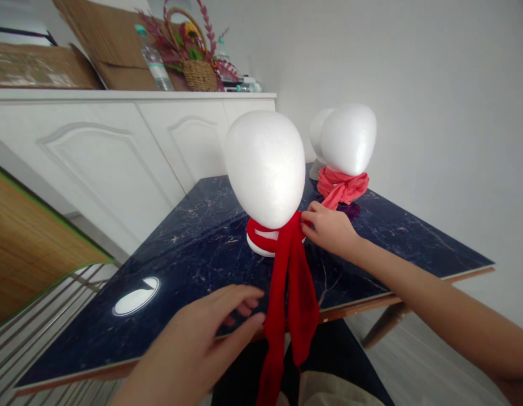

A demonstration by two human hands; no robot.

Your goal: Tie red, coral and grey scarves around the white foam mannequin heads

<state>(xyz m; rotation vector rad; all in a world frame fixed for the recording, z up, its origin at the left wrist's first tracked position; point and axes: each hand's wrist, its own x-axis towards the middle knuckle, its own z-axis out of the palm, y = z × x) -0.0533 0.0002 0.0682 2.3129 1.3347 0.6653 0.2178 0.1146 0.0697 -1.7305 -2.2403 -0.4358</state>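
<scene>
- Left hand: bare, with slender fingers and a smooth, rounded back; slightly blurred.
- Right hand: bare and smooth, with slim fingers.
- Right forearm: bare, narrow near the wrist, thicker toward the elbow.
- Clothing: pale beige cloth, softly creased, partly in view; which garment cannot be told.

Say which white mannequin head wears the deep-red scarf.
The nearest head, with the right hand at its scarf. The head behind wears coral; a third, mostly hidden, shows no red.
</scene>
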